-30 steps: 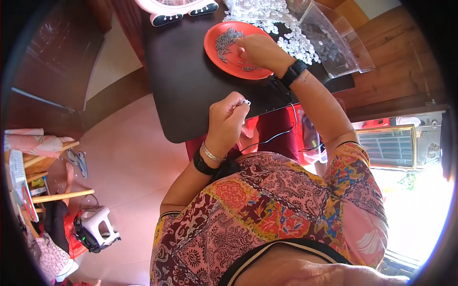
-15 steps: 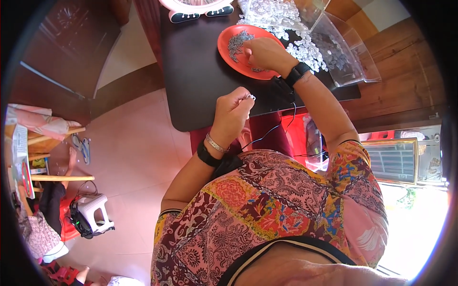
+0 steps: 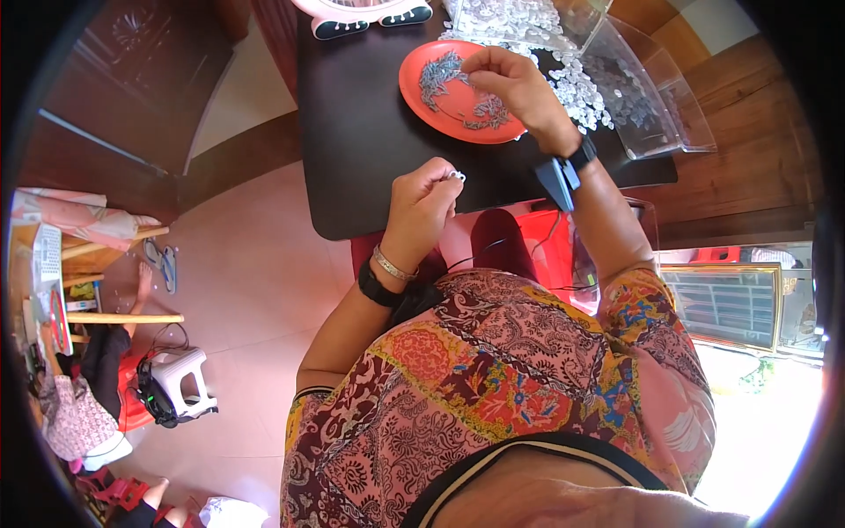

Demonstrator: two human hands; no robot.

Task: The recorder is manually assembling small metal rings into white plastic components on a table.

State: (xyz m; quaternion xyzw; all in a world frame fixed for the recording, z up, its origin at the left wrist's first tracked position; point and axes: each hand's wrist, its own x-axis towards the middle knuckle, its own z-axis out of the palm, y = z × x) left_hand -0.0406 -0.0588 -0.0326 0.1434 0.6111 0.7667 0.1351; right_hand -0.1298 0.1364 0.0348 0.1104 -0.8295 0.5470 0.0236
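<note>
My left hand point(image 3: 421, 204) is closed in a fist above the table's near edge. Between its thumb and forefinger a small white plastic piece point(image 3: 457, 176) sticks out. Over the right half of a red plate point(image 3: 414, 99) is my right hand point(image 3: 519, 88), thumb and fingers drawn together in a pinch; whatever is in them is too small to make out. On the plate lie loose heaps of thin grey metal pins, perhaps screws or nails point(image 3: 437, 81), one at the left and a smaller one below my right hand.
Many clear plastic pieces point(image 3: 576, 97) spill over the dark table point(image 3: 352, 132) behind and right of the plate, beside a clear plastic bin point(image 3: 656, 123). A pink object with shoe-shaped feet point(image 3: 370, 16) stands at the back. Another person point(image 3: 84, 414) sits at far left, near a white stool point(image 3: 187, 383).
My right hand has lifted a little off the pins and moved slightly right, its wrist turning and uncovering more of the plate. My left hand stays nearly in place with the white piece.
</note>
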